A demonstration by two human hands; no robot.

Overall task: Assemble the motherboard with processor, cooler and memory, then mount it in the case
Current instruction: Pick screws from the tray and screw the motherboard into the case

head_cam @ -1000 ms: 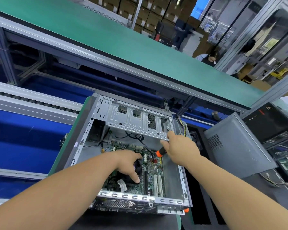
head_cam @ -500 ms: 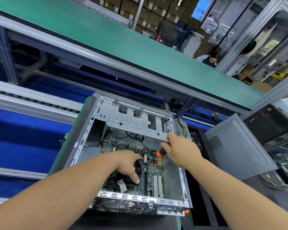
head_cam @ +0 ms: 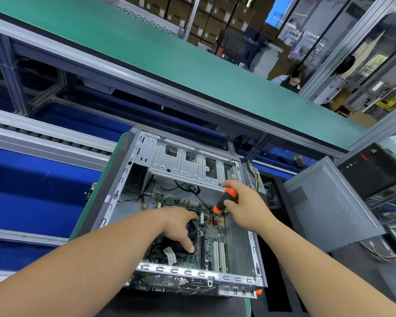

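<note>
An open grey computer case (head_cam: 242, 252) lies on its side before me, with the green motherboard (head_cam: 213, 234) lying in its bottom. My left hand (head_cam: 181, 227) rests on the black cooler (head_cam: 191, 232) in the board's middle, thumb stretched down onto it. My right hand (head_cam: 245, 204) grips an orange-and-black screwdriver (head_cam: 224, 200), its tip angled down to the board near some red parts. White expansion slots (head_cam: 220, 252) run along the board's right side. A silver drive cage (head_cam: 188, 163) spans the far end of the case.
A loose grey side panel (head_cam: 329, 207) leans at the right beside a bundle of coloured wires (head_cam: 253, 172). A green conveyor shelf (head_cam: 169, 56) runs overhead behind the case. Blue surfaces and a roller track (head_cam: 50, 138) lie to the left. A person sits far back.
My right hand has lifted a little, and more of the screwdriver's orange handle shows above the fingers. The left hand stays on the cooler.
</note>
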